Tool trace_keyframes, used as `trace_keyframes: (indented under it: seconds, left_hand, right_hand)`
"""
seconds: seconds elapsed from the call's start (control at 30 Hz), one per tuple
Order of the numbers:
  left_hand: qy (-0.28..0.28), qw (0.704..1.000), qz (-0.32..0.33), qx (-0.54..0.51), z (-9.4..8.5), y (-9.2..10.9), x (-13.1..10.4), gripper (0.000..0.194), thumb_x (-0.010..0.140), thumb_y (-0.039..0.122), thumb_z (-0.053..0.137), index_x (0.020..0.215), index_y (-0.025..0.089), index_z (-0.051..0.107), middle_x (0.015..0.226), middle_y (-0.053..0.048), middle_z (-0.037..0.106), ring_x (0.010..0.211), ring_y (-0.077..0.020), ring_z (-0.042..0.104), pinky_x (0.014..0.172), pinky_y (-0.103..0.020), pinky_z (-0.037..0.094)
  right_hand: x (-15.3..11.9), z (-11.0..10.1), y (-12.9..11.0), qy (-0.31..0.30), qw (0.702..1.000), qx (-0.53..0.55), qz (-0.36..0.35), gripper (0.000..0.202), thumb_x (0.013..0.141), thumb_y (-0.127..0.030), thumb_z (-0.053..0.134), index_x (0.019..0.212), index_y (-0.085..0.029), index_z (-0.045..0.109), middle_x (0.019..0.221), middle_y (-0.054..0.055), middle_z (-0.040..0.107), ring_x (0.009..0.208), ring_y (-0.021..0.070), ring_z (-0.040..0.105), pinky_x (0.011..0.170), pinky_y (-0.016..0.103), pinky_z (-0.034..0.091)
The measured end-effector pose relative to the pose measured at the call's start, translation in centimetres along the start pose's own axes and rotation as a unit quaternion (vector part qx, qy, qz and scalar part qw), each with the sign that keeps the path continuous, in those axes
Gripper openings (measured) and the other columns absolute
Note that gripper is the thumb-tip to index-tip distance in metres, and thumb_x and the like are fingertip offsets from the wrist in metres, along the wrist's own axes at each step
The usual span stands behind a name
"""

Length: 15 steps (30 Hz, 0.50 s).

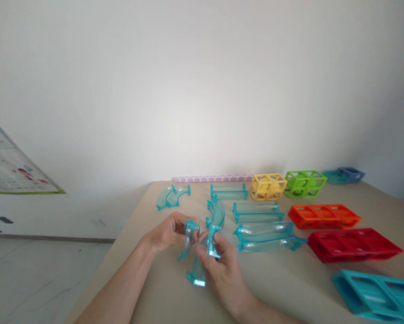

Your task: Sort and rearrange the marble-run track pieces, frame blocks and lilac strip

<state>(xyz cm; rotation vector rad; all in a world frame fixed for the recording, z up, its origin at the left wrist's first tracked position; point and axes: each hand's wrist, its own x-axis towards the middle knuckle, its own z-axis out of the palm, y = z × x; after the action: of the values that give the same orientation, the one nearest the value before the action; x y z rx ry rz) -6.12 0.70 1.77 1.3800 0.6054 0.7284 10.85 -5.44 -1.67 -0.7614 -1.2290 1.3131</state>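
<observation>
My left hand (170, 233) grips a clear teal track piece (188, 240), which hangs tilted from its fingers. Just to the right, my right hand (224, 265) is closed on a curved track piece (198, 270) of the same clear teal plastic, its end connectors showing above and below the fingers. The two held pieces are close together above the table; I cannot tell whether they touch. Beyond the hands lies another curved track piece (217, 211). Straight track pieces (269, 236) rest to the right of it.
A pair of curved pieces (173, 196) lies at the table's far left. Yellow (268, 186) and green frame blocks (305, 183) stand near the wall. Orange (324, 216), red (353, 244) and teal frame blocks (380, 294) line the right side. A purple patterned strip (213, 178) edges the back.
</observation>
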Motion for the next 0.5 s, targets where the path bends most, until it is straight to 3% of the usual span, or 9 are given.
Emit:
trace_keyframes:
  seconds: [0.2, 0.33, 0.5]
  left_hand:
    - [0.054, 0.995, 0.056, -0.066, -1.0, -1.1, 0.8, 0.04, 0.066, 0.048, 0.079, 0.063, 0.012, 0.061, 0.047, 0.002, 0.05, 0.045, -0.0085, 0.041, 0.049, -0.023, 0.03]
    - [0.083, 0.988, 0.08, -0.101, -1.1, -0.9, 0.7, 0.036, 0.072, 0.048, 0.074, 0.073, 0.014, 0.065, 0.043, 0.003, 0.05, 0.044, -0.0097, 0.045, 0.047, -0.021, 0.035]
    - [0.064, 0.979, 0.051, -0.186, 0.5, -0.7, 0.6, 0.03, 0.077, 0.043, 0.072, 0.086, 0.015, 0.066, 0.05, 0.0, 0.06, 0.054, -0.0145, 0.061, 0.06, -0.026, 0.05]
  right_hand:
    - [-1.1, -0.6, -0.6, -0.006, 0.985, -0.117, -0.125, 0.021, 0.083, -0.029, 0.069, 0.097, -0.024, 0.055, 0.065, -0.006, 0.049, 0.053, 0.0099, 0.044, 0.05, 0.022, 0.04]
    - [-1.7, -1.2, -0.6, -0.022, 0.933, -0.213, -0.29, 0.035, 0.086, -0.011, 0.059, 0.115, -0.029, 0.053, 0.08, -0.001, 0.051, 0.064, 0.0136, 0.052, 0.057, 0.027, 0.044]
    - [-1.2, -2.2, -1.2, -0.016, 0.881, -0.267, -0.391, 0.049, 0.085, -0.003, 0.048, 0.123, -0.034, 0.051, 0.093, 0.004, 0.045, 0.079, 0.0185, 0.052, 0.062, 0.032, 0.047]
